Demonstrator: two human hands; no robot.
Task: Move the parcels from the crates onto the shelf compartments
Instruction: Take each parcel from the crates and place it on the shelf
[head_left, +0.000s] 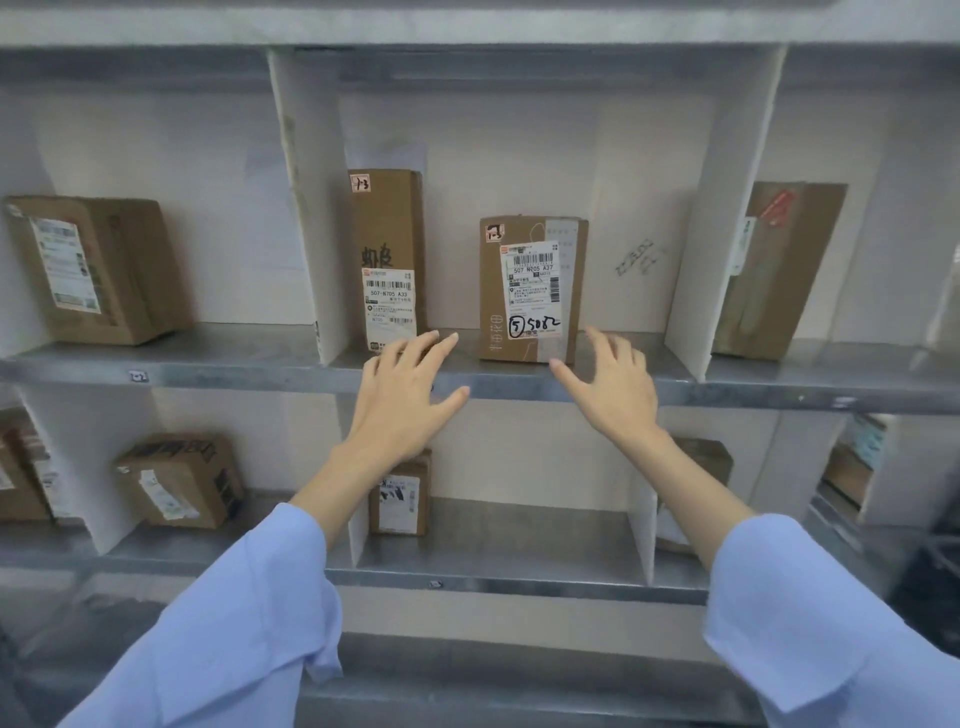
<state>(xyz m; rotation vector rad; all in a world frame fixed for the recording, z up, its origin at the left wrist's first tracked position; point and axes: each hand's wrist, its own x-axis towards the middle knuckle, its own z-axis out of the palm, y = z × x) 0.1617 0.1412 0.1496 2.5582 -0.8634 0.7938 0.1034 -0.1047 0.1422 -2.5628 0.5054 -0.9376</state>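
1. The labelled parcel (532, 291) stands upright on the upper shelf board (234, 358), in the middle compartment, near the front edge. Its barcode label faces outward, judged so that it can be read from the aisle.
2. The tall parcel (387, 254) shares this compartment. It stands on end beside the left divider (311, 208), which leaves floor space for its neighbour.
3. The left hand (402, 395) hovers at the front edge, between the two parcels. Its fingers (431, 345) are straight and spread and grip nothing. Whether the tips touch the tall parcel cannot be told.
4. The right hand (613, 387) hovers just beside the labelled parcel's lower right corner. Its fingers (605, 340) are spread, lightly bent and empty.
5. Judgement: the hands flank the labelled parcel, which stands unsupported. Placement is judged complete unless it needs squaring.
6. The side compartments each hold a parcel, at left (98, 270) and at right (779, 270). Further boxes (182, 480) occupy the lower shelf.
7. No crates are in view.
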